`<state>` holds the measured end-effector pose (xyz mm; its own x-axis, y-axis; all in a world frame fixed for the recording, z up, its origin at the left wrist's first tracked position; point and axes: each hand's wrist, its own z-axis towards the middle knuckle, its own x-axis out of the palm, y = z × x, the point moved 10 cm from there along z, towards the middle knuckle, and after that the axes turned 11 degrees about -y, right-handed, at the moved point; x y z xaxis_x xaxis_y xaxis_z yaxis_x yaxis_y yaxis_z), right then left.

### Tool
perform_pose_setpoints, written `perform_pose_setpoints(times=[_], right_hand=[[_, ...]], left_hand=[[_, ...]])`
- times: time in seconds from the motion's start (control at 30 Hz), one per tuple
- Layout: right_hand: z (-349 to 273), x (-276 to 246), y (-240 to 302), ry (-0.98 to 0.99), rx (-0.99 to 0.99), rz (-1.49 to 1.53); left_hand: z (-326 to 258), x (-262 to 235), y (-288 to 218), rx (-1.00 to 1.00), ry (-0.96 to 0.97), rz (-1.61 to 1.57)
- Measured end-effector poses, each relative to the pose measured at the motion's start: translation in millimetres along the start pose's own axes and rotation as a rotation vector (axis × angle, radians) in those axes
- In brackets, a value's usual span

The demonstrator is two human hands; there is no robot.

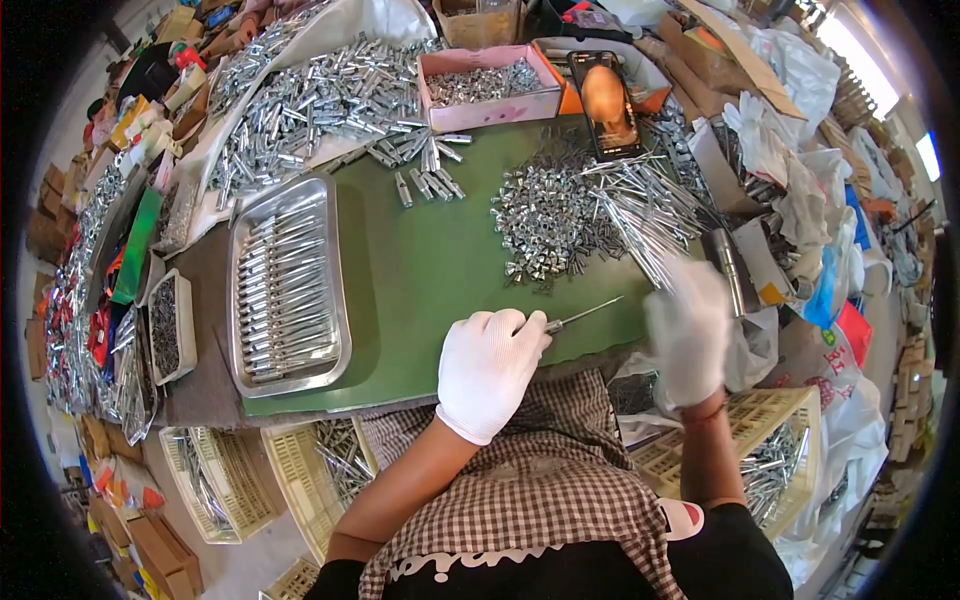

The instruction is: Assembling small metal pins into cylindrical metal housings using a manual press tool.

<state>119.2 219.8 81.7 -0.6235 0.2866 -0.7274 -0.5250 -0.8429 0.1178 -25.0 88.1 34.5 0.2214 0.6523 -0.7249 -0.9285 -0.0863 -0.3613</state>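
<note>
My left hand (pixel 490 375), in a white glove, is closed on a thin metal rod (pixel 597 308) with a thicker metal fitting at its base. The rod points to the right over the front of the green mat (pixel 400 240). My right hand (pixel 690 325), also gloved in white, is smeared by motion at the mat's right edge, so its fingers cannot be made out. Beside it stands a thick metal cylinder (pixel 728 272). Just beyond this hand lies a bundle of long metal rods (pixel 640 235). Small cone-shaped metal parts (pixel 540 220) are heaped to their left.
A steel tray (pixel 341 350) with a row of rod assemblies sits at left, beside a small bin (pixel 186 365) of dark screws. Metal sleeves (pixel 335 95) are piled at the back, near a pink box (pixel 490 115) and a phone (pixel 604 105). Plastic crates (pixel 290 470) stand below the table's front edge.
</note>
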Motion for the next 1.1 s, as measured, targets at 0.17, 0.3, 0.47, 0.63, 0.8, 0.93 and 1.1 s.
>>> perform_pose_setpoints(times=[0.17, 0.3, 0.47, 0.63, 0.8, 0.93, 1.1], right_hand=[[-47, -19, -141, -0.101, 0.236, -0.386], [-40, -23, -104, -0.137, 0.421, 0.062], [-41, 5, 39, 0.295, 0.070, 0.117], [-47, 2, 40, 0.265, 0.223, 0.240], [-40, -18, -47, -0.138, 0.382, 0.081], [-56, -26, -131, -0.096, 0.491, -0.271], [-13, -20, -97, -0.131, 0.268, -0.244]], left_hand=[[4, 1, -3, 0.016, 0.013, -0.039], [2, 3, 1, -0.002, 0.018, -0.020], [4, 0, -2, 0.003, 0.012, -0.009], [4, 4, -2, 0.004, 0.036, 0.018], [3, 0, -2, 0.000, 0.031, -0.014], [4, 1, -3, 0.001, 0.026, -0.018], [3, 2, -2, -0.014, 0.048, -0.021]])
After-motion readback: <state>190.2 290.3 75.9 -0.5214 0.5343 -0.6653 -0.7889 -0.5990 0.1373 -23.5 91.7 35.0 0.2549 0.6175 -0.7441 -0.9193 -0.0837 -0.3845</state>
